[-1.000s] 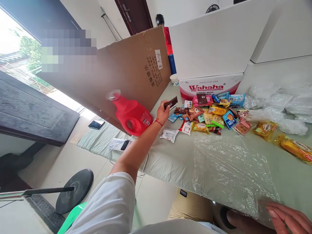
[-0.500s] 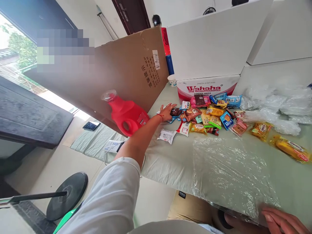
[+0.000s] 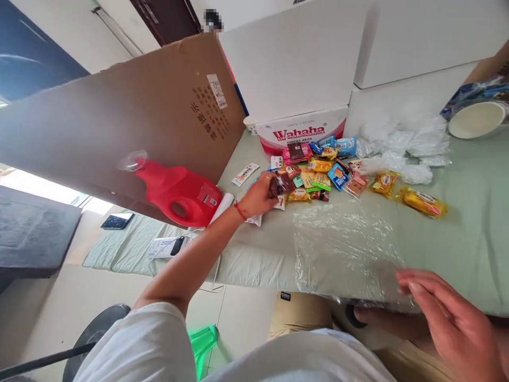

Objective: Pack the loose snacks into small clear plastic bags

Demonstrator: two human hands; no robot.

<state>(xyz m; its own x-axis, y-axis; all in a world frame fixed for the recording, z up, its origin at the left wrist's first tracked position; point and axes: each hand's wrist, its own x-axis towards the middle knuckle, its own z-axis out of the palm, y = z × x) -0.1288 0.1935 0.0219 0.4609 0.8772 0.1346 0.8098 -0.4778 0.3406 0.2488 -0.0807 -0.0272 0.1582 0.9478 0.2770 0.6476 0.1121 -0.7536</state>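
My left hand (image 3: 258, 197), a red string round its wrist, is closed on a dark brown snack packet (image 3: 281, 183) just above the near left side of a pile of small wrapped snacks (image 3: 318, 165). A white packet (image 3: 253, 219) lies partly hidden beneath this hand. My right hand (image 3: 453, 313) is at the table's front edge, its fingers stretched forward and close together, with nothing visible in them. Its fingertips are beside the right edge of a flat clear plastic sheet or bag (image 3: 342, 244); I cannot tell if they touch it.
A red jug (image 3: 185, 193) stands left before a cardboard panel (image 3: 167, 106). Behind the snacks is a Wahaha carton (image 3: 302, 127). Crumpled clear bags (image 3: 401, 146), two yellow packets (image 3: 423, 201) and a white round container (image 3: 477, 119) are right. A phone (image 3: 116, 220) lies far left.
My left hand has closed on the dark brown packet and drawn it toward me. A white stick-shaped packet shows behind it. My right hand has come farther into view; the camera has turned right.
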